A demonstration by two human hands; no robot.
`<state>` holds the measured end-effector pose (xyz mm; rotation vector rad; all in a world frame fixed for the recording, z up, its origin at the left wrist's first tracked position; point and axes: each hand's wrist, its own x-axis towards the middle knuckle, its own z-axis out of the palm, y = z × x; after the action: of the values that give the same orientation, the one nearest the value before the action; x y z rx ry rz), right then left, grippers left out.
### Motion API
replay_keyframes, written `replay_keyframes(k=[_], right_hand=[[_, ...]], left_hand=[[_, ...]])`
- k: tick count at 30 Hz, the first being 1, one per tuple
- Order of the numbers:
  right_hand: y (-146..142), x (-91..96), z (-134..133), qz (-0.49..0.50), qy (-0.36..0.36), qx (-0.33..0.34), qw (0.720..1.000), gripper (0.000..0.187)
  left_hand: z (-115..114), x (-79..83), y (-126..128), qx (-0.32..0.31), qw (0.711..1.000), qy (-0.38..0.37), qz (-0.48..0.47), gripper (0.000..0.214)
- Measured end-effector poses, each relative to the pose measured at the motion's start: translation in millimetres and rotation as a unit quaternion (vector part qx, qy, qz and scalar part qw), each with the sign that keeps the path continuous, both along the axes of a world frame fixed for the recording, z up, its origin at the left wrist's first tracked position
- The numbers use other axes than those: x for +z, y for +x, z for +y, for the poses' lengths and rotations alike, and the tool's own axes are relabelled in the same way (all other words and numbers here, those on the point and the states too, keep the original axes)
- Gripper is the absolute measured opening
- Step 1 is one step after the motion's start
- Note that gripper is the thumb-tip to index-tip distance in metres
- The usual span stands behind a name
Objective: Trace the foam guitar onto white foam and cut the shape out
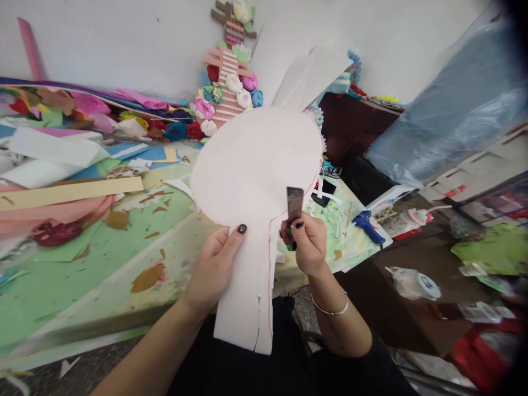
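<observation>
A white board (pixel 256 165) is held up in front of me, round at the top with a long straight stem below. A red line runs down the stem's right side, and a narrow slit shows near its lower end. My left hand (pixel 214 258) grips the stem just under the round part, thumb on the front face. In my right hand (pixel 307 242) is a cutter knife (pixel 294 202) with a wide, flat, dark blade pointing up, in front of the board where the disc meets the stem. The fingers partly hide its green and black handle.
Coloured paper scraps (pixel 61 148) cover the table's left side. Paper flowers (pixel 206 107) on a pink striped piece stand behind the board. A blue glue gun (pixel 368 226) lies at the right table edge. Farther right is a large plastic-wrapped bundle (pixel 445 99).
</observation>
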<state>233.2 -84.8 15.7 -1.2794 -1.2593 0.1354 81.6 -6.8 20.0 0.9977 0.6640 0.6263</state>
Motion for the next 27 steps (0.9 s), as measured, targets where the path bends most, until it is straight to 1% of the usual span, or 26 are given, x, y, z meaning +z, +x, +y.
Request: replay_keyframes(k=[3,5,11,16,19,21,25,27], right_hand=[[6,0.2,0,0.071,0.045,-0.005,0.996,0.033],[12,0.7,1,0.102,0.061,-0.006,0.993,0.034],[22,-1.0,9,0.147,0.036,0.035,0.988,0.033],[21,-5.4,16,0.186,0.041,0.058,0.98,0.029],[18,-6.1,16,0.175,0.043,0.065,0.981,0.031],[14,-5.6,14,0.148,0.032,0.068,0.986,0.032],[3,-5.3,8,0.047,-0.03,0.07,0.996,0.036],[-2,-6.7,6,0.016,-0.044,0.066,0.997,0.037]], left_hand=[[2,0.2,0,0.009,1.0,0.01,-0.008,0.033],[3,-0.8,-1,0.012,1.0,0.013,-0.007,0.034],[6,-8.4,-1,0.03,0.998,0.049,0.016,0.036],[6,-11.1,-1,0.026,0.998,0.052,0.006,0.034],[6,-11.5,-1,0.025,0.998,0.057,-0.006,0.033],[7,-11.9,-1,0.035,0.998,0.059,-0.011,0.033],[6,-13.5,0,0.05,0.997,0.055,-0.016,0.035],[6,-13.9,0,0.05,0.997,0.055,-0.017,0.034]])
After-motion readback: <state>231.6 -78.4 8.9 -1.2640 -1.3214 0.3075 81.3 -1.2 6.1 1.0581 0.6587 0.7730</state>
